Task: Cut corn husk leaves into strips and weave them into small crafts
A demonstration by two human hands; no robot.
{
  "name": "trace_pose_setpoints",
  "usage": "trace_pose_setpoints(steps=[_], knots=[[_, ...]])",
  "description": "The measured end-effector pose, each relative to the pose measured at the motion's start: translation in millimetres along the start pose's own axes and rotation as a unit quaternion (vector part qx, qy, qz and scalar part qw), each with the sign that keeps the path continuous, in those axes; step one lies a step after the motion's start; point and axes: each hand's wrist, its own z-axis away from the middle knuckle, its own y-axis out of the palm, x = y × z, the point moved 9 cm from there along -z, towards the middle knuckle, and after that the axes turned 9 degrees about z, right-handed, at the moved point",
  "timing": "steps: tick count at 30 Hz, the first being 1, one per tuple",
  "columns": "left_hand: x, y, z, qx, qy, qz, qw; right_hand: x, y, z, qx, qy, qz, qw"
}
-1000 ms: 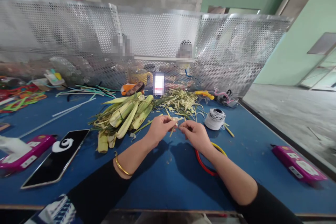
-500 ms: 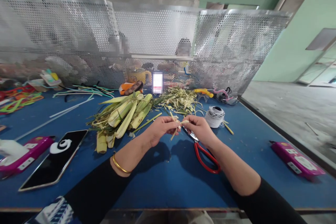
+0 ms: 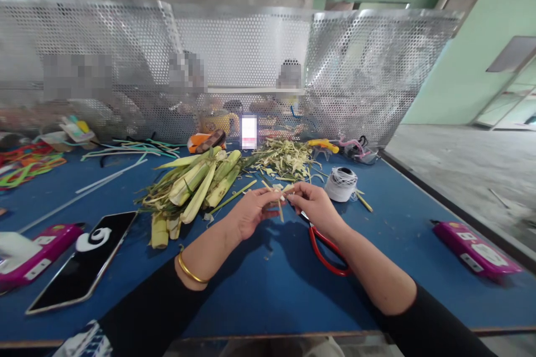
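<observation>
Above the middle of the blue table, my left hand [image 3: 258, 209] pinches a small piece made of pale plant strips [image 3: 281, 213], one thin end hanging below the fingers. My right hand [image 3: 312, 204] is closed at the same piece from the other side, its fingertips on a pale strip. How the strips cross is too small to make out. Under my right hand lies a pair of scissors with red handles [image 3: 325, 259], blades partly hidden. To the left is a bundle of green and yellowish plant stalks [image 3: 196, 184]. Behind my hands rests a heap of shredded strips [image 3: 287, 159].
A white spool of cord [image 3: 341, 184] stands right of my hands. Phone [image 3: 84, 262] and magenta power strip [image 3: 39, 254] lie at left, another magenta power strip [image 3: 475, 251] at right. A perforated metal screen [image 3: 247, 39] borders the back, with people behind it.
The strip ends between my fingers have shifted angle, the lower end now pointing more straight down. My hands stay close together. The whole view has turned slightly.
</observation>
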Motion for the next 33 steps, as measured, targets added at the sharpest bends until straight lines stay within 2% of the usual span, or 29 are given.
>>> trace_pose_setpoints(steps=[6,11,13,15,18,20,24,26,29,33], knots=[[10,0.8,-2,0.024,-0.027,0.032,0.999,-4,22,5,0.098,0.05,-0.082,0.991],[8,-3.7,-3,0.004,-0.024,0.007,1.0,-4,26,7,0.132,0.05,-0.087,0.986],[5,-6.1,-2,-0.015,-0.011,-0.004,1.0,-2,20,5,0.126,0.032,-0.029,0.991],[0,-9.2,-1,-0.04,0.009,-0.028,0.999,3,8,2,0.088,-0.005,0.074,0.993],[-8,-11.3,0,-0.067,0.049,-0.083,0.993,23,-7,3,0.017,-0.098,0.226,0.969],[-12,-11.6,1,-0.077,0.072,-0.12,0.987,29,-6,6,0.017,-0.124,0.261,0.957],[-15,-12.7,0,-0.086,0.09,-0.173,0.977,16,6,8,0.108,-0.056,0.197,0.973],[-14,-12.9,0,-0.085,0.086,-0.18,0.976,8,10,7,0.134,-0.021,0.16,0.978],[-12,-12.3,0,-0.084,0.072,-0.184,0.977,1,9,4,0.138,0.002,0.149,0.979],[-16,-10.4,2,-0.091,0.071,-0.203,0.972,-8,-5,-3,0.094,0.02,0.244,0.965]])
